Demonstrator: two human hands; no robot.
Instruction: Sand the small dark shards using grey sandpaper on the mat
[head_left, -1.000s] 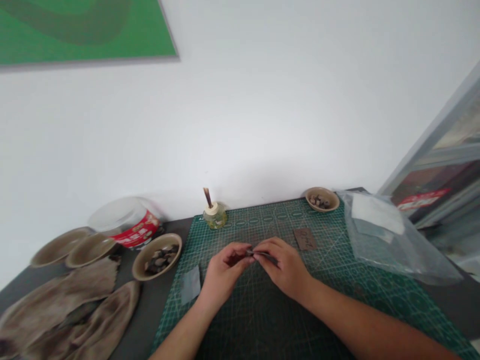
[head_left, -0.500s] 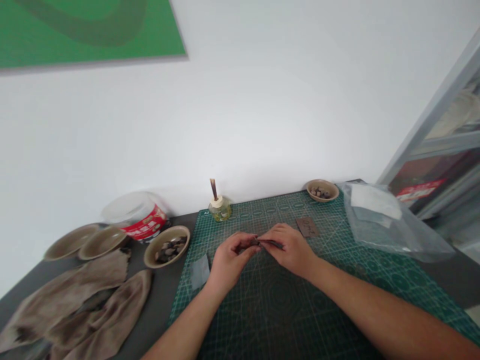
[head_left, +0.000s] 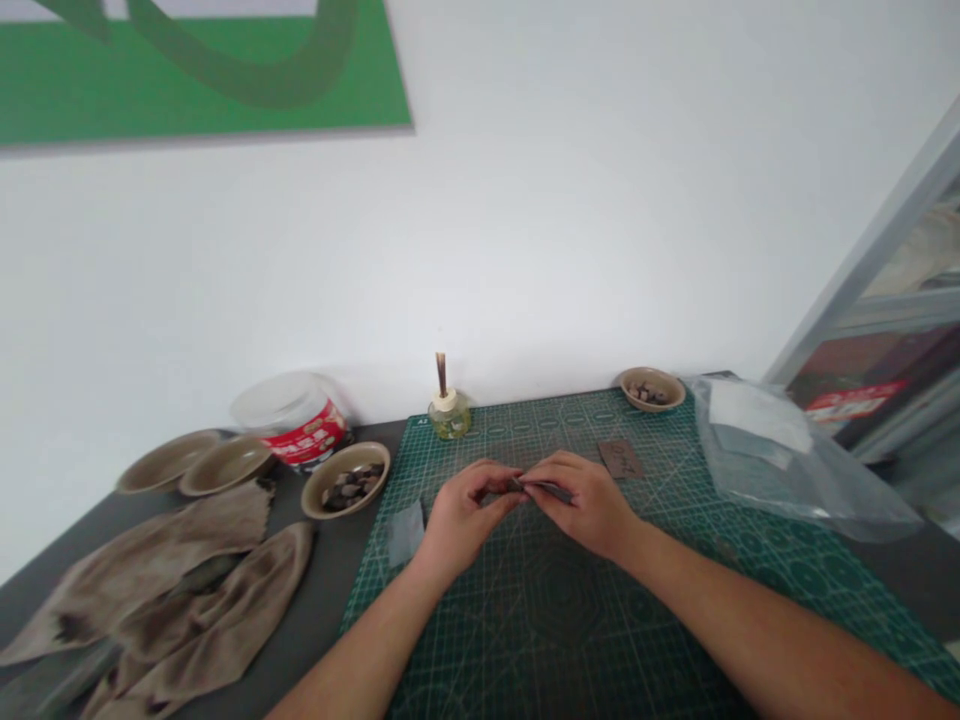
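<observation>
Over the cutting mat [head_left: 480, 620], my left hand [head_left: 469, 510] pinches a small dark piece [head_left: 516, 484] between thumb and fingers; most of it is hidden. My right hand [head_left: 581, 497] is closed on a thin, folded brown sheet [head_left: 555, 490] that looks like sandpaper, its edge showing along the fingers. The fingertips of both hands meet at the small piece. Just beyond my right hand lies a square of brown sandpaper [head_left: 621, 458] with handwritten marks. Left of my left hand is a small clear plastic bag [head_left: 406, 533].
Bowls of small dark pieces stand at left [head_left: 307, 497] and back right [head_left: 679, 399]. Brown cloths [head_left: 225, 625], two more bowls [head_left: 169, 462] and a red-labelled tub [head_left: 311, 435] are at left. A reed diffuser [head_left: 450, 418] stands by the wall; a large plastic bag [head_left: 780, 490] lies right.
The view has shifted slightly, so the surroundings sit a little further right. Both hands keep their hold, fingertips still together at the small piece.
</observation>
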